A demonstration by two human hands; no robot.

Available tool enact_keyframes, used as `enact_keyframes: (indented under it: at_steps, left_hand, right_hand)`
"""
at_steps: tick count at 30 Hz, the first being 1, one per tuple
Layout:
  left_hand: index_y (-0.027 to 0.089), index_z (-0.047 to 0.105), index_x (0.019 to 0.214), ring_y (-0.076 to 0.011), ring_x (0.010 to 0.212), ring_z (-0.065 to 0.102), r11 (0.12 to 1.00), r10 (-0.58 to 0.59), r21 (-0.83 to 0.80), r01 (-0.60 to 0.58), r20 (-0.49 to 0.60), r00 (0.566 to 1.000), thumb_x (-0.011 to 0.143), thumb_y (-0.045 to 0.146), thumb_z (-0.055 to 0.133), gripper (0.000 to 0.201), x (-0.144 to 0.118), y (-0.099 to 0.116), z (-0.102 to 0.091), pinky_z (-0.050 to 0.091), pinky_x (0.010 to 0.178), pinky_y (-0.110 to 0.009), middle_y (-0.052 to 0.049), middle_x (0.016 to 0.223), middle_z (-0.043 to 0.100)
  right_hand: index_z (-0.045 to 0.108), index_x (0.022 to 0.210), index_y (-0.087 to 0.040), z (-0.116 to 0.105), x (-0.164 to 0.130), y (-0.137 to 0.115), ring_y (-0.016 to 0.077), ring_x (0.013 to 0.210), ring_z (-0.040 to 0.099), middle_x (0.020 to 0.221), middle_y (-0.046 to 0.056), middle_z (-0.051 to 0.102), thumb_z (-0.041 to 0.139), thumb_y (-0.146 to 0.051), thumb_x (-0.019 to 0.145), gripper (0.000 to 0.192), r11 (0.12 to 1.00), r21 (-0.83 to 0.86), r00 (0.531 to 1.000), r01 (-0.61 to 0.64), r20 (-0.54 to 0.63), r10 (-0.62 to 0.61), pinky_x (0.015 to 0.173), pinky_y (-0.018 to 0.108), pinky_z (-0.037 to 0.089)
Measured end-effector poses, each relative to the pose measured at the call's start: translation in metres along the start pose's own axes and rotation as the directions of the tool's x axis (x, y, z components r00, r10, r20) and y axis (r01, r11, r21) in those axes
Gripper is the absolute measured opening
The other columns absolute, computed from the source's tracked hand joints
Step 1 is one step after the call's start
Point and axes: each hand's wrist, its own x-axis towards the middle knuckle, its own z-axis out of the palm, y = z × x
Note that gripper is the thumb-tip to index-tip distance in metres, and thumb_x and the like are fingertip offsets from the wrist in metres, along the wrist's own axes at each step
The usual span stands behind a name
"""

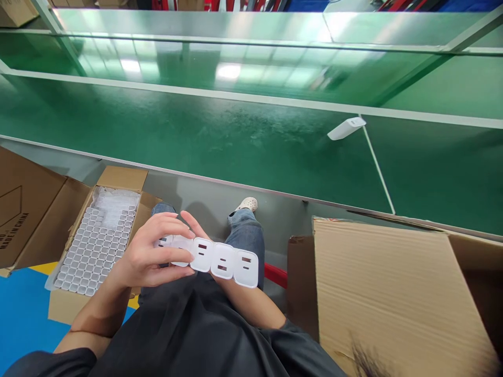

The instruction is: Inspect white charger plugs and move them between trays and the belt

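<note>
Dark shirt fabric fills the bottom of the head view, and just above it you hold a row of white charger blocks in front of your lap. Your left hand clamps the row from above, fingers curled over its left end and thumb beneath, likely so the smooth, square plastic bodies stay lined up. Your right hand lies mostly hidden under the row, seemingly supporting it from below; only fingertips show, so its hold cannot be told for sure. To your left an open cardboard box holds a clear tray of small moulded cells. Another corrugated carton stands at your right. Beyond your knees the glossy green worktop carries one white charger.
</note>
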Motion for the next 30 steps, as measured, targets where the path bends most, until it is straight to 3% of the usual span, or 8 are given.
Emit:
enact_keyframes:
  at_steps: [6, 11, 17, 24, 30]
  left_hand:
    - [0.022, 0.065, 0.088, -0.0193, 0.098, 0.067, 1.0, 0.001, 0.031, -0.001, 0.012, 1.0, 0.085, 0.019, 0.071, 0.007, 0.003, 0.004, -0.002, 0.055, 0.097, -0.046, -0.006, 0.105, 0.069]
    - [0.023, 0.065, 0.086, -0.0203, 0.099, 0.066, 0.999, -0.009, 0.05, 0.006, 0.042, 0.999, 0.085, 0.015, 0.068, 0.008, 0.004, 0.007, -0.003, 0.057, 0.093, -0.045, -0.006, 0.106, 0.07]
    - [0.019, 0.065, 0.085, -0.023, 0.102, 0.064, 0.999, -0.017, 0.031, 0.014, 0.076, 0.997, 0.085, 0.011, 0.067, 0.009, 0.002, 0.007, -0.004, 0.059, 0.084, -0.041, -0.01, 0.105, 0.069]
    - [0.02, 0.064, 0.086, -0.0215, 0.1, 0.064, 1.0, -0.017, 0.021, 0.015, 0.094, 0.995, 0.085, 0.01, 0.068, 0.011, 0.002, 0.006, -0.005, 0.058, 0.083, -0.038, -0.007, 0.101, 0.069]
    - [0.02, 0.064, 0.089, -0.0231, 0.105, 0.063, 0.997, -0.034, 0.072, 0.026, 0.109, 0.993, 0.083, 0.008, 0.068, 0.014, 0.002, 0.01, -0.005, 0.057, 0.089, -0.045, -0.009, 0.108, 0.068]
  right_hand:
    - [0.051, 0.143, -0.034, 0.013, -0.003, -0.005, 0.0183, 0.096, 0.067, 0.12, 0.002, 0.067, 0.083, -0.029, 0.071, 0.079, 0.997, 0.038, 0.993, 0.061, 0.102, -0.064, 0.094, 0.034, 0.049]
    - [0.051, 0.143, -0.03, 0.021, -0.006, -0.012, 0.0149, 0.082, 0.066, 0.105, 0.0, 0.07, 0.085, -0.023, 0.066, 0.085, 0.997, -0.001, 0.993, 0.076, 0.087, -0.076, 0.088, 0.03, 0.05]
    - [0.053, 0.141, -0.028, 0.02, -0.006, -0.014, 0.0161, 0.087, 0.066, 0.098, -0.001, 0.071, 0.082, -0.024, 0.07, 0.077, 0.998, 0.02, 0.993, 0.065, 0.093, -0.067, 0.086, 0.029, 0.05]
    - [0.054, 0.14, -0.029, 0.022, -0.008, -0.014, 0.0158, 0.091, 0.067, 0.1, -0.001, 0.071, 0.079, -0.025, 0.075, 0.07, 0.995, 0.052, 0.992, 0.089, 0.091, -0.093, 0.088, 0.029, 0.05]
    - [0.058, 0.135, -0.031, 0.026, -0.008, -0.015, 0.0155, 0.089, 0.066, 0.1, -0.001, 0.07, 0.085, -0.035, 0.068, 0.072, 0.987, 0.095, 0.986, 0.128, 0.094, -0.137, 0.085, 0.027, 0.051]
